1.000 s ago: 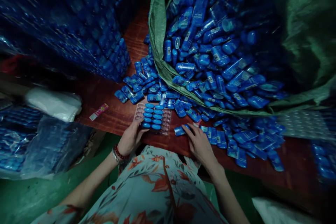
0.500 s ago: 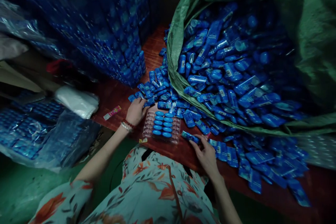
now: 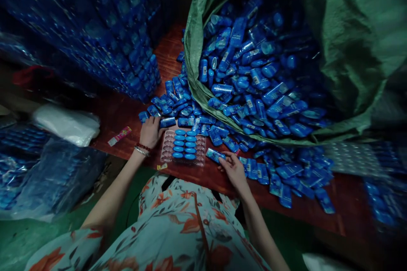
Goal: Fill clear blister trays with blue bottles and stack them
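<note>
Blue: counting ten pieces (image 3: 178,143) in one tray (image 3: 201,152), pinching one container (image 3: 213,154) in right hand (image 3: 234,169); moved left hand (image 3: 150,133) to pile (image 3: 186,111), grip unclear.

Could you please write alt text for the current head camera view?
A person's right hand holds a blue container beside a clear tray with two columns of blue pieces, while the left hand is at a pile of similar containers on a reddish table. Beyond, an open green sack holds more.

you have a dim, greenish view, the depths of the green sack (image 3: 352,42) lost in shadow. toward your left edge the blue stacks (image 3: 108,29) blur, while the white plastic (image 3: 66,123) catches pale light.
</note>
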`<action>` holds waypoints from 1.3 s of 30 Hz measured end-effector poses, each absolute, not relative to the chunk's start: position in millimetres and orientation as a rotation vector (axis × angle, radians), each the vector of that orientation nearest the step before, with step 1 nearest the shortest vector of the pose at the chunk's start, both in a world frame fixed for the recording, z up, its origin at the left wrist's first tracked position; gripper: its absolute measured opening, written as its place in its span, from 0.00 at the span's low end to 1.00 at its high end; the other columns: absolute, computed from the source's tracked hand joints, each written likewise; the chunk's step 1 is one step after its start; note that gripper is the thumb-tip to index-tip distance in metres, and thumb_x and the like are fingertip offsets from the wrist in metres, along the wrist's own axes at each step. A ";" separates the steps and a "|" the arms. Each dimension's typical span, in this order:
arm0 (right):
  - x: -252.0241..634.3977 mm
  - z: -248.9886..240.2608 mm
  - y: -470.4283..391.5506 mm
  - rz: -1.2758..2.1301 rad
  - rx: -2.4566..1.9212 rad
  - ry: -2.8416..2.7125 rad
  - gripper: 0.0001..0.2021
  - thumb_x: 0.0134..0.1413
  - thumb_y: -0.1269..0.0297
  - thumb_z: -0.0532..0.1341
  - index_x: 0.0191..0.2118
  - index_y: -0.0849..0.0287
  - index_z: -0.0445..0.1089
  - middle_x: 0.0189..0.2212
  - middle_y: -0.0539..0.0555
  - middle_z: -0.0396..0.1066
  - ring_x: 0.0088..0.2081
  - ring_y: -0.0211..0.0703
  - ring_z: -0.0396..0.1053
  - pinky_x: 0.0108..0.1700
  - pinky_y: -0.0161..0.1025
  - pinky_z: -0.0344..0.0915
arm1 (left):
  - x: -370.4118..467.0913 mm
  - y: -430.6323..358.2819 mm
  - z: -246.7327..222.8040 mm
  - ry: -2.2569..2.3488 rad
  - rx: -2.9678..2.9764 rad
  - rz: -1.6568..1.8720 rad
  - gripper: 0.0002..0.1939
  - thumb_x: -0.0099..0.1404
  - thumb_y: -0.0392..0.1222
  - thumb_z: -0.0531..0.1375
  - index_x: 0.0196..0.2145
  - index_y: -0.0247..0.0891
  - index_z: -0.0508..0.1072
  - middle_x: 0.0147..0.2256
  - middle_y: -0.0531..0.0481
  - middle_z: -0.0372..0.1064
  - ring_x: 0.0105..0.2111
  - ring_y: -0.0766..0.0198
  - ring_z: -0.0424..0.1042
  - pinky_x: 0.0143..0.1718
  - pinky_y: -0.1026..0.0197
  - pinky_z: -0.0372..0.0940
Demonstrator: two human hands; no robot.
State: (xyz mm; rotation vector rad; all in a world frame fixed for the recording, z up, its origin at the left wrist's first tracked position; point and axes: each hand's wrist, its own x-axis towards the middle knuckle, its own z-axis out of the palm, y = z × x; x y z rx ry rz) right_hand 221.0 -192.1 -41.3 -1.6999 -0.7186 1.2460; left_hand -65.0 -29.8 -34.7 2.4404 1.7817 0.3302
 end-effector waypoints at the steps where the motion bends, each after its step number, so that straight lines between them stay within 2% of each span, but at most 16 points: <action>1: 221.2 -40.9 -192.2 1.248 -1.698 -0.718 0.24 0.37 0.49 0.66 0.38 0.58 0.64 0.23 0.45 0.65 0.20 0.36 0.68 0.23 0.33 0.64 | -65.3 -28.8 -32.3 1.755 2.450 0.373 0.18 0.64 0.46 0.53 0.47 0.31 0.66 0.39 0.38 0.64 0.39 0.50 0.65 0.39 0.52 0.62; 5: 219.6 -41.4 -190.8 1.208 -1.718 -0.720 0.24 0.36 0.48 0.67 0.37 0.58 0.65 0.23 0.46 0.67 0.20 0.37 0.68 0.23 0.35 0.65 | -52.8 -10.7 -17.7 1.350 2.530 0.506 0.13 0.67 0.42 0.50 0.42 0.36 0.70 0.40 0.43 0.65 0.40 0.58 0.65 0.41 0.58 0.62; 8: 217.3 -42.1 -188.0 1.201 -1.723 -0.722 0.24 0.35 0.47 0.67 0.36 0.58 0.65 0.22 0.46 0.67 0.20 0.38 0.68 0.21 0.35 0.64 | -26.2 10.7 -9.1 0.915 2.671 0.289 0.12 0.66 0.37 0.50 0.43 0.38 0.71 0.39 0.46 0.67 0.40 0.61 0.66 0.40 0.61 0.61; 11: 215.6 -41.9 -186.5 1.201 -1.722 -0.704 0.25 0.34 0.47 0.67 0.37 0.58 0.65 0.22 0.45 0.65 0.20 0.37 0.67 0.21 0.33 0.63 | 3.9 25.8 -6.1 0.653 2.829 0.057 0.17 0.64 0.31 0.50 0.48 0.40 0.69 0.41 0.46 0.67 0.40 0.60 0.66 0.42 0.60 0.59; 14: 214.4 -41.7 -187.3 1.187 -1.715 -0.685 0.25 0.34 0.48 0.67 0.37 0.58 0.65 0.22 0.45 0.65 0.20 0.36 0.67 0.21 0.33 0.64 | 18.1 32.3 -6.8 0.538 2.931 -0.059 0.21 0.62 0.27 0.49 0.52 0.37 0.65 0.44 0.43 0.66 0.42 0.58 0.65 0.42 0.57 0.57; 17: 212.4 -42.8 -189.1 1.151 -1.707 -0.680 0.24 0.35 0.48 0.67 0.38 0.58 0.65 0.23 0.46 0.66 0.20 0.37 0.67 0.22 0.35 0.65 | 8.5 33.8 -10.3 0.585 2.970 -0.084 0.19 0.63 0.30 0.49 0.52 0.33 0.64 0.45 0.40 0.64 0.43 0.56 0.63 0.43 0.56 0.57; 21: 208.2 -42.6 -193.1 1.049 -1.708 -0.669 0.22 0.38 0.50 0.67 0.37 0.58 0.65 0.25 0.48 0.68 0.23 0.38 0.68 0.25 0.36 0.67 | -18.4 27.1 -19.1 0.892 2.918 -0.021 0.15 0.64 0.42 0.53 0.45 0.31 0.66 0.41 0.39 0.64 0.42 0.54 0.63 0.43 0.55 0.58; 23: 204.9 -38.0 -197.1 0.983 -1.687 -0.695 0.19 0.42 0.51 0.65 0.38 0.58 0.66 0.27 0.49 0.69 0.24 0.39 0.69 0.28 0.38 0.69 | -29.8 17.8 -23.4 1.012 2.866 0.033 0.13 0.65 0.41 0.52 0.43 0.31 0.67 0.39 0.40 0.64 0.41 0.54 0.63 0.43 0.54 0.60; 27: 192.7 -20.9 -208.6 0.932 -1.602 -1.123 0.10 0.50 0.58 0.62 0.39 0.56 0.70 0.35 0.53 0.72 0.35 0.42 0.71 0.40 0.42 0.69 | -58.1 -18.0 -23.7 1.221 2.599 0.413 0.14 0.66 0.36 0.47 0.46 0.35 0.68 0.41 0.42 0.60 0.37 0.60 0.66 0.39 0.57 0.65; 29: 183.8 -14.8 -213.3 0.907 -1.547 -1.388 0.08 0.54 0.63 0.59 0.40 0.55 0.71 0.37 0.54 0.71 0.40 0.43 0.69 0.44 0.42 0.67 | -79.1 -45.8 -19.1 1.359 2.411 0.672 0.16 0.67 0.37 0.46 0.49 0.39 0.66 0.43 0.44 0.58 0.40 0.61 0.67 0.40 0.59 0.66; 32: 171.8 -14.6 -215.2 0.806 -1.509 -1.587 0.11 0.58 0.67 0.56 0.46 0.54 0.67 0.39 0.54 0.70 0.42 0.42 0.68 0.45 0.41 0.67 | -109.3 -95.3 -10.3 1.533 2.239 0.758 0.18 0.67 0.38 0.47 0.55 0.42 0.60 0.44 0.45 0.60 0.44 0.61 0.67 0.44 0.58 0.66; 34: 167.2 -17.2 -212.9 0.693 -1.503 -1.726 0.13 0.59 0.69 0.54 0.50 0.55 0.64 0.41 0.56 0.69 0.44 0.43 0.67 0.46 0.42 0.66 | -118.5 -127.8 -5.1 1.631 2.132 0.824 0.22 0.66 0.42 0.53 0.56 0.39 0.56 0.44 0.44 0.62 0.42 0.60 0.69 0.41 0.58 0.68; 36: 165.5 -18.0 -208.8 0.564 -1.484 -1.932 0.15 0.60 0.71 0.53 0.51 0.56 0.64 0.41 0.57 0.69 0.44 0.44 0.67 0.46 0.42 0.66 | -114.8 -154.1 -1.2 1.648 2.072 0.885 0.21 0.63 0.43 0.57 0.53 0.39 0.59 0.41 0.46 0.65 0.38 0.61 0.70 0.38 0.60 0.69; 39: 164.7 -13.3 -202.2 0.400 -1.425 -2.222 0.18 0.59 0.75 0.49 0.52 0.60 0.65 0.38 0.60 0.69 0.40 0.45 0.66 0.42 0.41 0.67 | -92.9 -176.0 1.0 1.490 2.100 0.887 0.12 0.64 0.39 0.56 0.46 0.40 0.65 0.38 0.48 0.67 0.37 0.64 0.70 0.39 0.63 0.68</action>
